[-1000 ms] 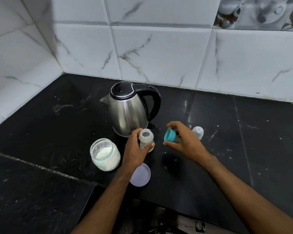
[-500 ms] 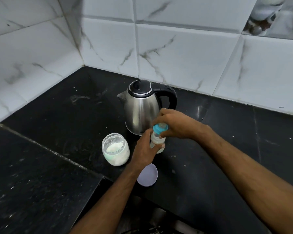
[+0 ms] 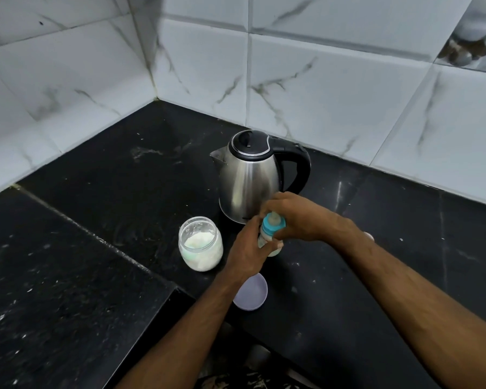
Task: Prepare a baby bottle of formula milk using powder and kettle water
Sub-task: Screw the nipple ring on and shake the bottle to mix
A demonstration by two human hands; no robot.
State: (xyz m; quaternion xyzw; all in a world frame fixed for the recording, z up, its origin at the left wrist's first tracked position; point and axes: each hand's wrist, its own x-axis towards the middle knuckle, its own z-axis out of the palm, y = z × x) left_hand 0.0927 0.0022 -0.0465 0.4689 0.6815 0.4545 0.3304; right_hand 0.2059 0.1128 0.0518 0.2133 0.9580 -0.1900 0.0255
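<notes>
baby bottle [image 3: 265, 240] mostly hidden, left hand [image 3: 247, 252]

One stainless-steel electric kettle with a black lid and handle [image 3: 250, 175] stands toward the back edge of the black stone worktop [image 3: 96, 192]. One open clear glass jar holding white powder [image 3: 200, 245] sits in front of it. One small clear baby bottle [image 3: 267, 242] carries one teal screw collar with a teat [image 3: 272, 222]. One round pale lilac lid [image 3: 250, 293] lies near the front edge. Two bare hands are in view, one left hand [image 3: 249, 254] and one right hand [image 3: 298, 217], both at the bottle
</notes>
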